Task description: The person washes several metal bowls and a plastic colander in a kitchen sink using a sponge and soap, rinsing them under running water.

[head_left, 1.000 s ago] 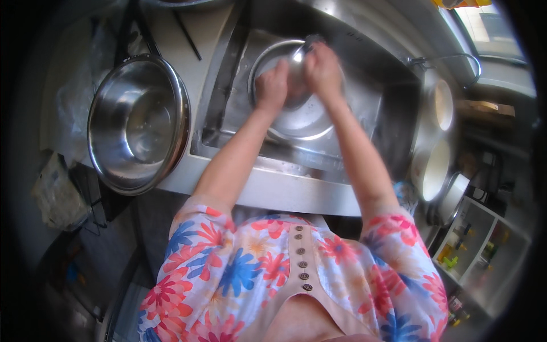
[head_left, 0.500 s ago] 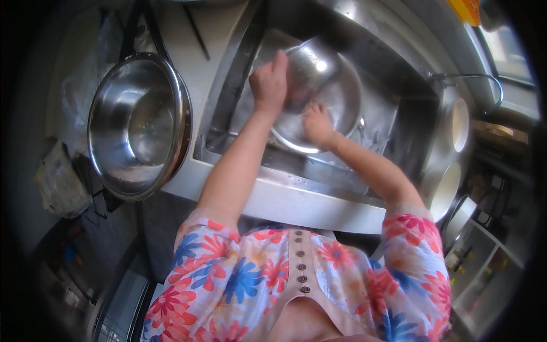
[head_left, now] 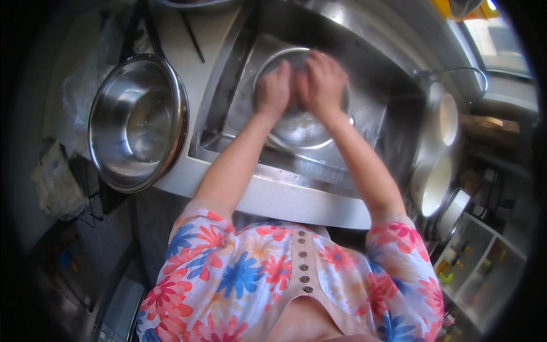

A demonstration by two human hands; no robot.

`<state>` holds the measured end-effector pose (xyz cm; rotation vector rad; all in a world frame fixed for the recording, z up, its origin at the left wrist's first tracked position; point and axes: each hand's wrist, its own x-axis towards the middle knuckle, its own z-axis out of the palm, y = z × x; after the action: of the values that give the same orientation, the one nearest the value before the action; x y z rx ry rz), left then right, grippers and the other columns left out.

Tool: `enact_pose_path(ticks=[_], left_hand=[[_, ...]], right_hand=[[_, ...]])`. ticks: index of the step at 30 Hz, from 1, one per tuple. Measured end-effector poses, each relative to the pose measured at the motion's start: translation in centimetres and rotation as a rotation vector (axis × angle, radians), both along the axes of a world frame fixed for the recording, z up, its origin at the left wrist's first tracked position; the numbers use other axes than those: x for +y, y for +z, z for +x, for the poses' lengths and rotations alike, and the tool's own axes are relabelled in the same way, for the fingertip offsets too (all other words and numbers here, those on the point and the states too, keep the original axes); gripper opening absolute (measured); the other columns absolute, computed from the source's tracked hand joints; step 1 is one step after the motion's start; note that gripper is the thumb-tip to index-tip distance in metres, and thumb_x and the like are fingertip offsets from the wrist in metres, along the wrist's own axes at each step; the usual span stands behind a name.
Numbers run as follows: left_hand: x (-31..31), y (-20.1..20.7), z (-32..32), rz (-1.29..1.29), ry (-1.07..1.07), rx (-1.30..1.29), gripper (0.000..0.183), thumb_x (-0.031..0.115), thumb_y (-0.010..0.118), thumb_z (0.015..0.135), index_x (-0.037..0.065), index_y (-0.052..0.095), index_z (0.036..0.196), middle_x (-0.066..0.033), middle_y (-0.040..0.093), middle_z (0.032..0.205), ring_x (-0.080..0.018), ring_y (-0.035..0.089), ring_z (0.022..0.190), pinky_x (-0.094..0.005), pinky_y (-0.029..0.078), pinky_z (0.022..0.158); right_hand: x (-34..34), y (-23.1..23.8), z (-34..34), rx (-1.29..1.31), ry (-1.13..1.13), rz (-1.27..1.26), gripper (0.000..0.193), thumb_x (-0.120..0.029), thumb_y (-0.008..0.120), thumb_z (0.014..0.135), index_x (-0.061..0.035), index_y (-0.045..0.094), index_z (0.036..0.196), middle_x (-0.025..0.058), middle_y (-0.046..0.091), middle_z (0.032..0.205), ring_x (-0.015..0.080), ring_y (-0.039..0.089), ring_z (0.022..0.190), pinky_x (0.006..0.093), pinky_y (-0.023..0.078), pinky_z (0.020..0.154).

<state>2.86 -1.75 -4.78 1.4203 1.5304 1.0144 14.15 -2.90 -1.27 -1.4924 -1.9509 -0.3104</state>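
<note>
A round stainless steel bowl point(head_left: 310, 138) rests in the metal sink point(head_left: 364, 148), its wet, shiny side toward me. Over its far half my left hand point(head_left: 273, 90) and my right hand point(head_left: 325, 82) are close together. Both are smeared by motion, so whether their fingers are apart or closed is unclear. A dark, blurred patch shows between them, and I cannot make out whether it is a separate thing or the bowl's inside.
On the counter to the left stands a large steel basin point(head_left: 139, 122) with drops in it. Two white bowls point(head_left: 434, 185) stand along the sink's right side, near a curved metal faucet point(head_left: 478, 77). A thin dark stick point(head_left: 194, 39) lies on the counter at the back.
The tilted steel vessel that my left hand held up over the bowl no longer shows raised. My right hand has moved up, away from the bowl's near part, to beside my left.
</note>
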Motion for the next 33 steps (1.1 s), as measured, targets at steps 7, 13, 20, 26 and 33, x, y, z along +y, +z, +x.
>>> enact_pose_path(ticks=[7,13,20,26,33], left_hand=[[-0.1,0.7,-0.1,0.075,-0.107,0.021,0.045,0.040,0.040,0.084,0.003,0.060,0.068,-0.0209,0.054,0.065,-0.0382,0.053,0.064,-0.0410,0.041,0.058],[0.1,1.2,-0.2,0.116,-0.158,-0.095,0.048,0.043,0.043,0.084,0.000,0.058,0.069,-0.0184,0.049,0.058,-0.0277,0.049,0.054,-0.0350,0.038,0.054],[0.9,2.5,-1.5,-0.088,-0.219,-0.343,0.041,0.037,0.058,0.077,0.001,0.059,0.059,-0.0071,0.054,0.051,-0.0130,0.049,0.048,-0.0266,0.038,0.049],[1.5,2.8,-2.3,-0.251,-0.149,-0.723,0.034,0.036,0.060,0.077,0.002,0.062,0.071,0.0008,0.058,0.066,-0.0047,0.050,0.054,-0.0176,0.040,0.051],[-0.7,2.9,0.6,0.020,-0.247,-0.419,0.035,0.030,0.061,0.077,0.001,0.057,0.058,-0.0030,0.046,0.048,-0.0085,0.039,0.048,-0.0254,0.034,0.047]], right_hand=[[2.5,-2.7,6.3,0.637,-0.241,-0.506,0.030,-0.027,0.055,0.074,0.0021,0.058,0.077,0.0168,0.056,0.075,0.0320,0.054,0.070,0.0358,0.043,0.065],[2.5,2.4,4.4,0.190,0.086,-0.434,0.036,-0.032,0.061,0.068,-0.0091,0.053,0.095,0.0106,0.054,0.090,0.0281,0.048,0.089,0.0394,0.034,0.080],[1.4,6.5,7.1,0.481,0.101,-0.903,0.037,-0.036,0.056,0.080,0.0013,0.057,0.083,0.0036,0.056,0.067,0.0093,0.051,0.065,0.0258,0.042,0.059],[-3.2,3.0,8.4,1.426,-0.278,-0.630,0.026,-0.032,0.059,0.079,-0.0067,0.059,0.084,-0.0011,0.058,0.077,0.0067,0.052,0.067,0.0199,0.041,0.063],[0.0,9.5,5.5,0.325,0.021,-1.028,0.039,-0.035,0.058,0.077,0.0021,0.060,0.087,0.0084,0.059,0.068,0.0118,0.054,0.066,0.0274,0.044,0.063]])
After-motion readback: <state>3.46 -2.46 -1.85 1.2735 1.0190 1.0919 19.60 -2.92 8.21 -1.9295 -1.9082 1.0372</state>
